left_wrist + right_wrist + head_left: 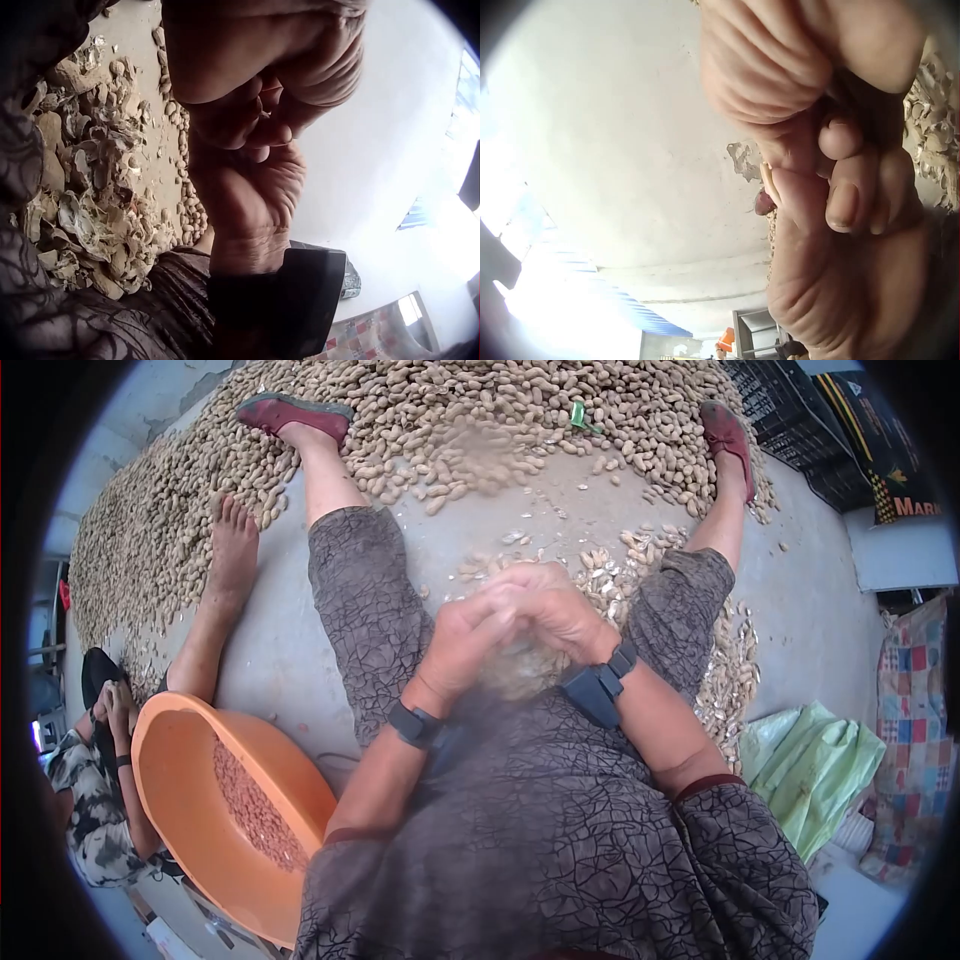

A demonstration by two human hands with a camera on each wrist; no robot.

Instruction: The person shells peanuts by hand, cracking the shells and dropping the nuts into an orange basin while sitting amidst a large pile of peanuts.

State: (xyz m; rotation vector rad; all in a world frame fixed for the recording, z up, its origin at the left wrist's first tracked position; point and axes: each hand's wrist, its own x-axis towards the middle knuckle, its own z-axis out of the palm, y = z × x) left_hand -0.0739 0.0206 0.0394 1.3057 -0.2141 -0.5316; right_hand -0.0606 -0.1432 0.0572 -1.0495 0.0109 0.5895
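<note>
Above the lap, in the head view, the left hand point(462, 645) and right hand point(568, 612) meet with bent fingers touching. Close up in the left wrist view, curled fingers of the left hand point(262, 60) press against those of the right hand point(251, 191). The right wrist view has the right hand point(780, 67) above and the left hand point(825, 262) below, thumbs and fingertips together. Whatever lies between the fingertips is hidden; I cannot tell whether they pinch anything. Loose peanut shells point(90, 180) lie beside the hands.
A large heap of unshelled peanuts point(450, 420) spreads across the floor beyond the legs. An orange tub point(165, 760) with reddish kernels point(250, 800) stands at left, near another seated person point(110, 800). A green sack point(820, 760) lies at right; a black crate point(800, 435) stands behind.
</note>
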